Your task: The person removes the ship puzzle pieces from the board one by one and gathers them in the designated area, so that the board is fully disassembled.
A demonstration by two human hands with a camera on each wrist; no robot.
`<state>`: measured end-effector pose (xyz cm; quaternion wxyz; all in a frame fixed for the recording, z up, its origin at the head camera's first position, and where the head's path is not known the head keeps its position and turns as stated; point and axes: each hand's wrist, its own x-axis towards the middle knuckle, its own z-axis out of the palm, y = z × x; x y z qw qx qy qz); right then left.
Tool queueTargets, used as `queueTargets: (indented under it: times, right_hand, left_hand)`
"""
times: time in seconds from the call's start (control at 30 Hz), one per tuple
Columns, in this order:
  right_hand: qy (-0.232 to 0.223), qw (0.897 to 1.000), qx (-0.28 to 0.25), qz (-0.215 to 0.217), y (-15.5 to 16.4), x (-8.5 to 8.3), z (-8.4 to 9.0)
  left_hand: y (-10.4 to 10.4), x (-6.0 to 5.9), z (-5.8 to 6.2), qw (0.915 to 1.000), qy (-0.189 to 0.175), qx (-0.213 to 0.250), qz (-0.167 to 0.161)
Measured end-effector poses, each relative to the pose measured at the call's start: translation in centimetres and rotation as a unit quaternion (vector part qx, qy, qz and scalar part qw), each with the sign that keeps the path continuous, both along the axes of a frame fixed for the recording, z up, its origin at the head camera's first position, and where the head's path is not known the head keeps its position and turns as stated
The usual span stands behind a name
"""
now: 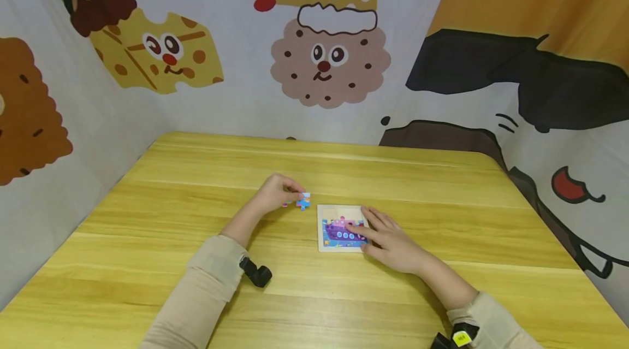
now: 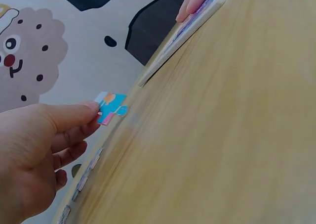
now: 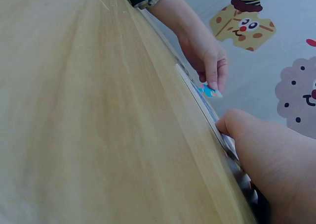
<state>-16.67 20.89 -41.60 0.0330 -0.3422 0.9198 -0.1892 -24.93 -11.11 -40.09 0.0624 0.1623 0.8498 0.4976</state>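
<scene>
My left hand (image 1: 275, 195) pinches a blue jigsaw piece (image 1: 304, 201) with a bit of orange and pink between thumb and fingers. In the left wrist view, that piece (image 2: 112, 107) is held above the table. To its right lies a pale-framed puzzle board (image 1: 320, 231). A purple and pink ship picture fills its lower part, while the upper strip shows bare backing. My right hand (image 1: 395, 245) rests over the board's right side with fingers extended, one fingertip on the picture. The right wrist view shows the board only edge-on.
More puzzle pieces (image 2: 88, 173) lie on the table by my left hand, mostly hidden behind it in the head view. The wooden table (image 1: 314, 300) reaches back to a cartoon-printed cloth (image 1: 236, 114). Black wrist devices (image 1: 256, 272) are strapped to both sleeves.
</scene>
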Motion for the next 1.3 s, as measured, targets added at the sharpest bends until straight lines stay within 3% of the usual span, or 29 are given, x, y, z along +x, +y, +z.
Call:
queueTargets:
  times: [0.3, 0.6, 0.77, 0.9, 1.03, 1.3]
  right_hand:
    - [0.012, 1.0, -0.005, 0.004, 0.1, -0.04, -0.19]
    - [0.011, 1.0, -0.006, 0.007, 0.01, -0.02, -0.14]
    - [0.013, 1.0, -0.007, 0.011, 0.05, -0.02, -0.07]
    - [0.018, 1.0, -0.006, 0.014, 0.09, -0.05, -0.06]
    - [0.015, 1.0, -0.011, 0.012, 0.11, -0.08, -0.1]
    - [0.006, 1.0, -0.007, 0.004, 0.09, -0.1, -0.24]
  left_hand:
    - [0.34, -0.41, -0.64, 0.997, 0.064, -0.043, -0.013]
    - [0.49, -0.51, -0.84, 0.992, 0.1, -0.074, -0.021]
    - [0.53, -0.35, -0.58, 0.9838, 0.128, -0.125, -0.018]
    - [0.49, -0.26, -0.47, 0.9726, 0.152, -0.175, -0.022]
    - [0.38, -0.22, -0.54, 0.9655, 0.168, -0.197, -0.025]
    - [0.34, -0.3, -0.83, 0.9713, 0.152, -0.182, -0.015]
